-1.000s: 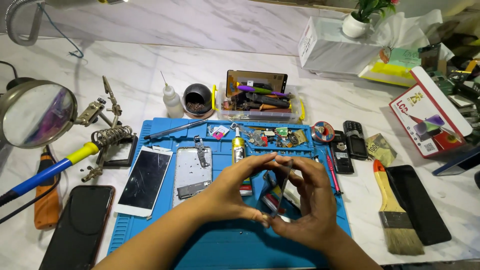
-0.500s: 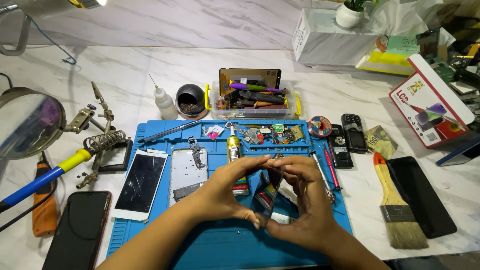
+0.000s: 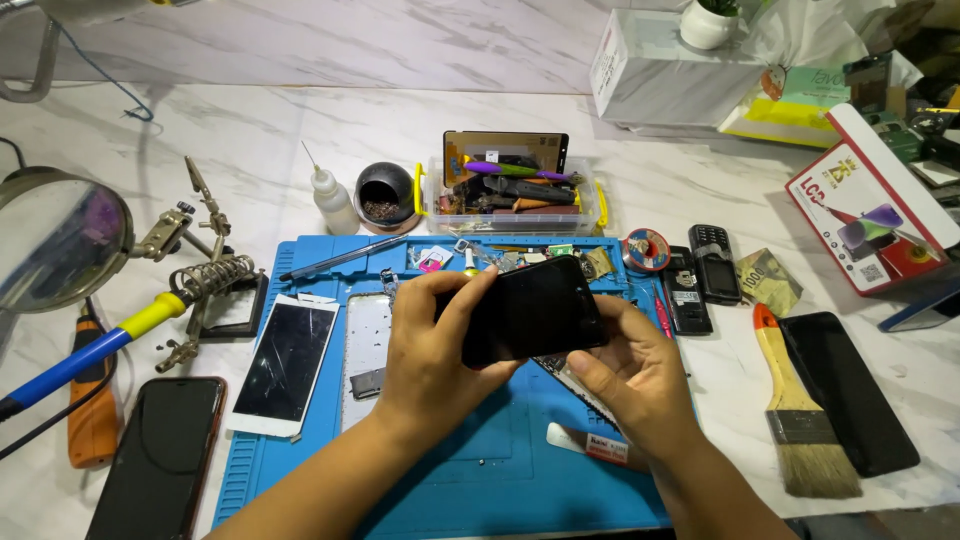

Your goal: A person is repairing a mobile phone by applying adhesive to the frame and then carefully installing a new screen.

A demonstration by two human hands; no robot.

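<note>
The black smartphone is held in the air above the blue repair mat, screen side up and tilted slightly, level with the mat's upper half. The left hand clamps its left end: thumb on the near edge, fingers curled over the far edge and top face. The right hand supports the right end from below, thumb pressed against the lower right corner, fingers hidden underneath. Both grips are closed on the phone. A small white tube lies on the mat just below the right hand. A white phone with a cracked screen lies at the mat's left edge. A paintbrush rests on the marble table, right of the mat.
</note>
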